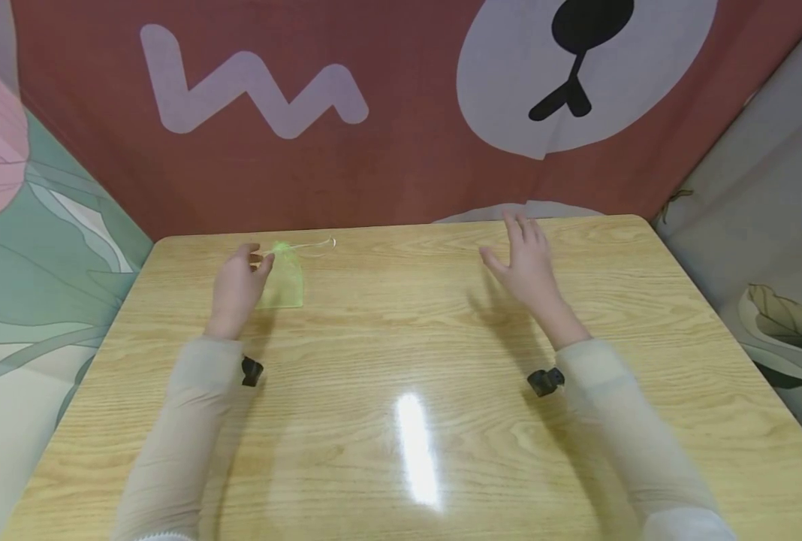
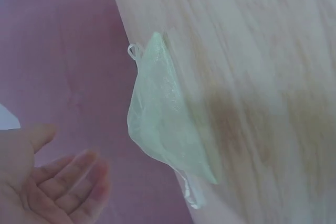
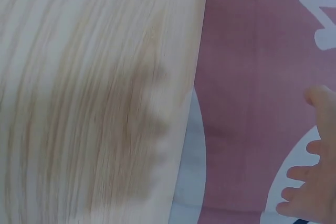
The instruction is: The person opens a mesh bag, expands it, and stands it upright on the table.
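Note:
A small sheer yellow-green drawstring pouch lies near the table's far edge on the left, its pale cords stretching right. In the left wrist view the pouch looks flat, with a cord loop at each side of its neck. My left hand hovers over the pouch's left side with loosely bent fingers. The left wrist view shows that hand holding nothing, apart from the pouch. Over the far right part of the table, my right hand is raised with fingers spread, also holding nothing.
The wood-grain table ends at a reddish-brown curtain with printed shapes. Patterned cloth hangs on the left, and another patterned cloth on the right. A bright light reflection lies on the tabletop's near middle.

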Tool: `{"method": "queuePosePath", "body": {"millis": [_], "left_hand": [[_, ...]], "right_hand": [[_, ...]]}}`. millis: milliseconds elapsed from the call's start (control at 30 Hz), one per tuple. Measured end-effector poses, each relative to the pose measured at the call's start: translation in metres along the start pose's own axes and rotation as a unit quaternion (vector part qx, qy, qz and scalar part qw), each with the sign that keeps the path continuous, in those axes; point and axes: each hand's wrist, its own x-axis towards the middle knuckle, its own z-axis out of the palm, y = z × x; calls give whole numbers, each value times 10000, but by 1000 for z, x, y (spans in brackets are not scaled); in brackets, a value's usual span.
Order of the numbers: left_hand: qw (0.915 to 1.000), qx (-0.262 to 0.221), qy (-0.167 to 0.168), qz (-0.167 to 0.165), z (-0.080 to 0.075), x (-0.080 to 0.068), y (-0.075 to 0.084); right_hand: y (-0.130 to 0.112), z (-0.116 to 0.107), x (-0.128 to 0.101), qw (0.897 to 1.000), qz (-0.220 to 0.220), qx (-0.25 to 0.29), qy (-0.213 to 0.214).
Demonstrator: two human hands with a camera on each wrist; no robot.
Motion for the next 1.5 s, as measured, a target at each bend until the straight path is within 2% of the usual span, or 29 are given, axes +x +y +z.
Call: {"method": "queuePosePath", "body": {"millis": [233,400,800,967,1067,1200,1333,1500], "left_hand": [[9948,-915,-263,-371,-3,0,-15],[9904,-1195,-410,-564,-4,-2,-23],[9885,-1137,-636,-769,-1,-2,-43],[9835,-1014,-1142,-967,0,0,-48],[9794,-948,-1441,-1053,1,1,-50],[9810,-684,-1501,-1023,5,3,-50],[9816,-488,-1531,-1034,7,2,-48],[9820,-388,-1567,-983,8,3,-46]], "right_hand": [[-12,12,-1,9943,285,930,-443],[-23,21,-3,9830,615,1494,-873],[-47,40,-4,9405,980,2825,-1612],[-55,47,-4,9194,1050,3339,-1793],[-60,52,-2,9033,1143,3692,-1862],[-67,58,1,8847,1402,3999,-1942],[-74,64,4,8718,1586,4199,-1962],[-81,75,3,8668,1608,4263,-2027]]}}
